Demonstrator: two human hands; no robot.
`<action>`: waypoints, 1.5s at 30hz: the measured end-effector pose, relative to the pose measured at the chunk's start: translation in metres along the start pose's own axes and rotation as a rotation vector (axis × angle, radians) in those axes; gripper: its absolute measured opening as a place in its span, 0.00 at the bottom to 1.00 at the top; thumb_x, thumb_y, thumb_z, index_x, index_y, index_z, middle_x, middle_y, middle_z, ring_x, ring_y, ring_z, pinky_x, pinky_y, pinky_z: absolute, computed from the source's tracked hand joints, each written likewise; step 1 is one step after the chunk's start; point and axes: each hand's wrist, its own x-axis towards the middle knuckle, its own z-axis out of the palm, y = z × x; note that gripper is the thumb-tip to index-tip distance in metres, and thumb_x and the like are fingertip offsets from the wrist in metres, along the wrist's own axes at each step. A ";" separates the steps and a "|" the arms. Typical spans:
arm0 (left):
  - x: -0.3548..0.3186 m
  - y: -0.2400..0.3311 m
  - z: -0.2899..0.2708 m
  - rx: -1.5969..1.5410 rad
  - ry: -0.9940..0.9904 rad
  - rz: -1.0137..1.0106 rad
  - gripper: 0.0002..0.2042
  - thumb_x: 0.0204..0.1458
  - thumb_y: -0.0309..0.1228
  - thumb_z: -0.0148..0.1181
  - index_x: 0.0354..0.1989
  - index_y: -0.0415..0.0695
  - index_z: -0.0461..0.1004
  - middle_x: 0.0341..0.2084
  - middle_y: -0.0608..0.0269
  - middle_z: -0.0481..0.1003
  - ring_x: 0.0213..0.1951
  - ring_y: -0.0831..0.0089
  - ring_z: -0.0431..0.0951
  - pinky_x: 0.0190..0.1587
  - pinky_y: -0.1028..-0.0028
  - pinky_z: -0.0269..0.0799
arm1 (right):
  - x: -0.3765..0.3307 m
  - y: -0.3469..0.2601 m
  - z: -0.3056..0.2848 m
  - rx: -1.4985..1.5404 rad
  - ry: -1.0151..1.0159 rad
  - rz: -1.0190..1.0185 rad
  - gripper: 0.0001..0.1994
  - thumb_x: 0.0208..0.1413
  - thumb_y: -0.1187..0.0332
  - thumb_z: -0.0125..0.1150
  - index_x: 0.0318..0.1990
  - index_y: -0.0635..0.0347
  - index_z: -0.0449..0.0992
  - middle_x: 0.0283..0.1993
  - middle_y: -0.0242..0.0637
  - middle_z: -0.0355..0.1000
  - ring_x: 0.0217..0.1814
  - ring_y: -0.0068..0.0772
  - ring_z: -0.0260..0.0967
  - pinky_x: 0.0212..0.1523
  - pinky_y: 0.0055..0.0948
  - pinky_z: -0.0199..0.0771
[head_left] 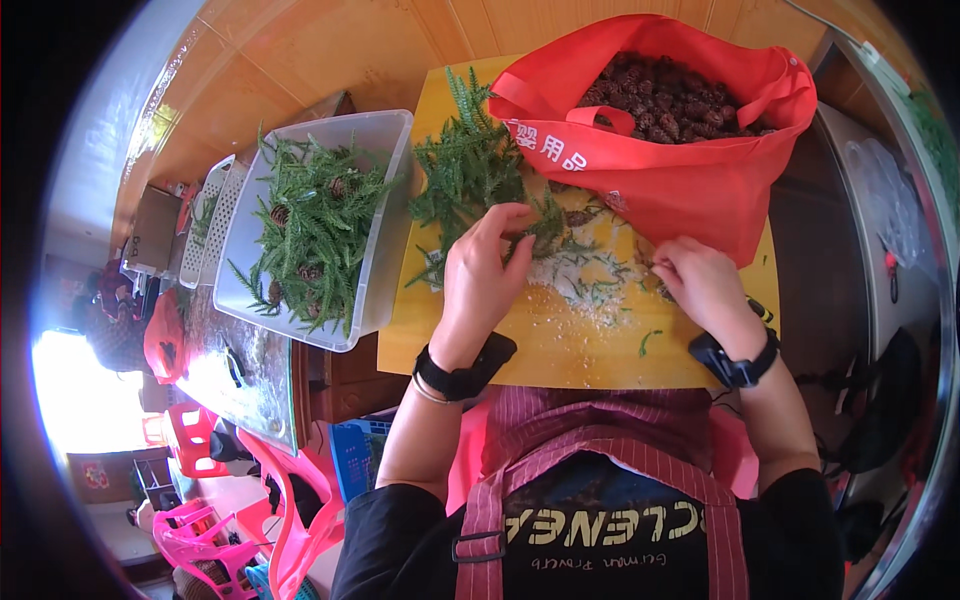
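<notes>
My left hand (485, 275) is curled at the right side of a heap of artificial green pine branches (465, 170). Its thumb and fingers close around a small green sprig (545, 226), partly hidden by the fingertips. To the right, my right hand (703, 288) has its fingers pinched together just below a red bag (690, 185). Whatever they hold is too small and covered to make out. Between the hands, white flakes and loose green bits (585, 280) lie scattered on the yellow board (560, 350).
The red bag is full of brown pine cones (660, 100). Left of the board, a clear plastic bin (375, 290) holds green branches with several cones. Beyond it lies a white perforated basket (205, 215). Pink plastic stools (205, 540) stand at lower left.
</notes>
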 end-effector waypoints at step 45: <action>-0.021 -0.014 -0.012 0.361 0.224 0.152 0.15 0.40 0.27 0.64 0.39 0.40 0.72 0.32 0.57 0.71 0.36 0.62 0.72 0.39 0.68 0.69 | 0.012 -0.022 -0.029 0.853 0.076 0.066 0.04 0.57 0.76 0.47 0.38 0.64 0.66 0.27 0.33 0.71 0.25 0.15 0.65 0.28 0.15 0.65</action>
